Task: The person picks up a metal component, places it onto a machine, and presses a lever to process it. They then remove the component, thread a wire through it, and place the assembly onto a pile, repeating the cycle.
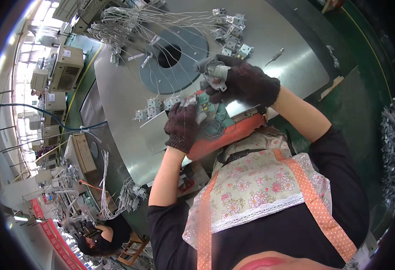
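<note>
Both of my hands wear dark knitted gloves. My right hand (249, 82) is closed around a grey metal tool (214, 72) wrapped with pale tape, whose exact kind I cannot make out. It is raised above the near edge of the metal table. Lower and to the left, my left hand (182, 125) bends its fingers over a small part at a green fixture (220, 114); the part is mostly hidden. A coil of thin grey wire (212, 129) lies beside these fingers. Small metal boxes with wires (153, 106) stand in a row just left of my left hand.
On the metal table (130, 139) is a round grey disc (188, 45) with a dark central hole. White wires (130, 20) spread across the far side to more metal boxes (231, 31). A small pointed piece (274, 57) lies at right. Red padding (226, 140) covers the near edge. Another person (103, 236) sits at lower left.
</note>
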Demonstrator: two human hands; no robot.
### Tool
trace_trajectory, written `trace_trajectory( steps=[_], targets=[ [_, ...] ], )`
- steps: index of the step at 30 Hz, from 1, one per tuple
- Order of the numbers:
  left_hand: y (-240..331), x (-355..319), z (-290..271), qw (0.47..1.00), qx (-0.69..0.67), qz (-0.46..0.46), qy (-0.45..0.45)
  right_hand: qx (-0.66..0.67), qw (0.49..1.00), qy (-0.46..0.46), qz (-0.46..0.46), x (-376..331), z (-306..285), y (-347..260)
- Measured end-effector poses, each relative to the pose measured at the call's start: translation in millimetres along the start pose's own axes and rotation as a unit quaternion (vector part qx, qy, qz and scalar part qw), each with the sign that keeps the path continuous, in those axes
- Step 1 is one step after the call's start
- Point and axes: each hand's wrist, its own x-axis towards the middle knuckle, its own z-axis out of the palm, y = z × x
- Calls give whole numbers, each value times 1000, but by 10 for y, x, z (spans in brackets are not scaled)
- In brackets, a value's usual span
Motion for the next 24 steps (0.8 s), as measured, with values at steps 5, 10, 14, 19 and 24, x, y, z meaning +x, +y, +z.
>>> trace_trajectory(
  steps=[5,10,14,19,24],
  targets=[
    [-16,-36,25,1000,-5,-1,-6,109,976,-164,-96,-208,144,-93],
    [11,-13,-26,1000,-6,-4,-13,44,985,-124,-109,-298,231,-89],
    [-46,-13,36,1000,-14,-4,-26,47,983,-125,-130,-181,127,43],
    [11,50,-27,999,-23,-11,-38,56,984,-113,-129,-162,127,35],
    [-21,13,-30,1000,-25,-9,-14,36,989,-88,-114,-154,214,-12]
  ],
)
